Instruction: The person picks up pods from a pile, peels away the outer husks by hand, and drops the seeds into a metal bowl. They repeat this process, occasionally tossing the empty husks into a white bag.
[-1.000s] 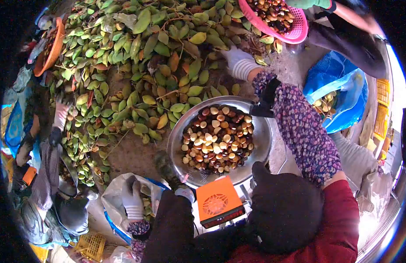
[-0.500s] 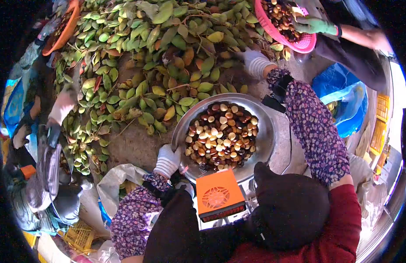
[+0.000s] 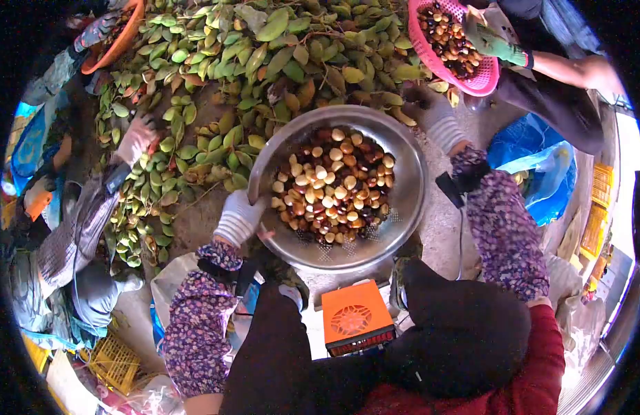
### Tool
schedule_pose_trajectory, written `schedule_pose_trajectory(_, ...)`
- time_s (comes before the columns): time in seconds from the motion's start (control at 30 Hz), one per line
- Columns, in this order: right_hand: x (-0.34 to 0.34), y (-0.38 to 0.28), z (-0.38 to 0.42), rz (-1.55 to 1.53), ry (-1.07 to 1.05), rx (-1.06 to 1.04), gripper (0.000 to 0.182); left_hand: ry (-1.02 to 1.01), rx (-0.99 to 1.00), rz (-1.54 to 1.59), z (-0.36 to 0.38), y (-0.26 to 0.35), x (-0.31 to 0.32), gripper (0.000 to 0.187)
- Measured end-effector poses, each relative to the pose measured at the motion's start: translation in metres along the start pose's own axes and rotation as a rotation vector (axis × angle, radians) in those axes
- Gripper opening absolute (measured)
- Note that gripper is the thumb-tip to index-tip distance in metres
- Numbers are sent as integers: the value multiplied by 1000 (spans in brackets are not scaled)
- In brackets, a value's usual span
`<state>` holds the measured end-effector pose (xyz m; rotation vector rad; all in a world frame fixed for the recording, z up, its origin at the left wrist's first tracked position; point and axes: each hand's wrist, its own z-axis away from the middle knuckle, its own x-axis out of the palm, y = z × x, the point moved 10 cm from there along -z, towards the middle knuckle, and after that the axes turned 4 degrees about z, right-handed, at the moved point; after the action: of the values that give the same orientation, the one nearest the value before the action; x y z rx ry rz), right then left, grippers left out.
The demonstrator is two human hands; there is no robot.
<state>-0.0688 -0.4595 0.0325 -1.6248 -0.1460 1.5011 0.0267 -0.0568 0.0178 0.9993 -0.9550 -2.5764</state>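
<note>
1. I see the heap of green and yellow pods [image 3: 265, 62] filling the ground ahead, the biggest thing in view, with bare dirt only just below it.
2. The metal colander bowl [image 3: 403, 207] sits between my two hands, above the dirt and overlapping the near edge of the heap, tilted a little toward me. It is the load, so I'd keep its rim level.
3. The shelled nuts [image 3: 332, 183], brown and cream, are piled in the bowl's middle; tipping further would slide them to the low side, I judge.
4. The orange box [image 3: 356, 326] lies just below the bowl, near my knees; I'd keep the bowl's underside off it.
5. My left hand [image 3: 238, 218], in a white knit glove, is closed on the bowl's near-left rim.
6. My right hand [image 3: 437, 119], also gloved, is at the far-right rim; I cannot tell whether its fingers are clamped or merely resting there.
7. A co-worker's green-gloved hand [image 3: 489, 41] is at a pink basket [image 3: 486, 79], well apart from my bowl.
</note>
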Motion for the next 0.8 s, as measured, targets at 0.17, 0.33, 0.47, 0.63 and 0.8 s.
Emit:
schedule_pose_trajectory(0.17,31,55,22,193,-165,55,28,-73,-41,-103,51,-25,40,35)
schedule_pose_trajectory(0.33,126,129,95,-472,-721,24,32,-564,-209,334,70,-99,97,29)
schedule_pose_trajectory(0.47,134,93,117,-730,-831,200,32,-686,-235,852,38,-56,93,41)
schedule_pose_trajectory(0.63,144,29,105,-1033,-983,422,36,-814,-310,1193,7,15,127,51)
schedule_pose_trajectory(0.8,158,-22,66,-1123,-1059,429,41,-929,-382,1262,-19,68,126,68)
